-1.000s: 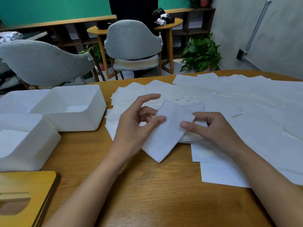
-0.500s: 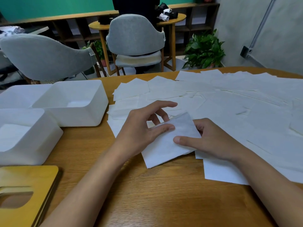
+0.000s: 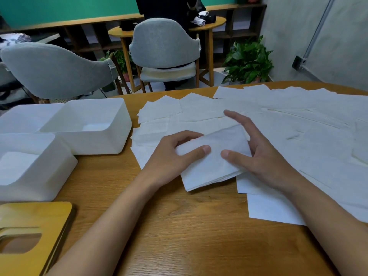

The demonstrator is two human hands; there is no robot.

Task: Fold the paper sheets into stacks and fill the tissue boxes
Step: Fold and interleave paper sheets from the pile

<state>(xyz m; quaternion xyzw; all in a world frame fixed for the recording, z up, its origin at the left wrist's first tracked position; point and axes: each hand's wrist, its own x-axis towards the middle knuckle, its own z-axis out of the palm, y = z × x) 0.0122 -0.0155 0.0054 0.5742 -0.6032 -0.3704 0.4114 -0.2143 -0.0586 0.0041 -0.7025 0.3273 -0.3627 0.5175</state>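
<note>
1. A moment ago I was holding one folded paper up, with a corner pointing down at me. Now it is lying on the stack (image 3: pixel 207 170), and my two thumbs are coming close together on top of it.
2. My left hand (image 3: pixel 171 156) is holding the left end of the stack. Its fingers are curling round the far edge and its thumb is pressing on top.
3. My right hand (image 3: pixel 266 162) is wide. Its fingers are sticking out straight and spread apart, and only the thumb is pressing on the right side of the stack.
4. The stack is sitting on the table (image 3: pixel 179 226) in front of me, partly on the loose sheets (image 3: pixel 288 124). Its near edge is showing many thin layers.
5. I think one more fold is done and I am tidying the stack. It is not going into a box yet.
6. Lots of sheets are lying flat, so I am guessing much folding is waiting.
7. The far box (image 3: pixel 99 140) is standing open, just left of the sheets. A pale patch is showing at its bottom. I cannot tell if that is paper.
8. The near box (image 3: pixel 39 186) is standing open just beside it. White is showing inside, but I cannot tell how full it is.
9. The wooden lid (image 3: pixel 39 220) is lying off both boxes, at my near left.
</note>
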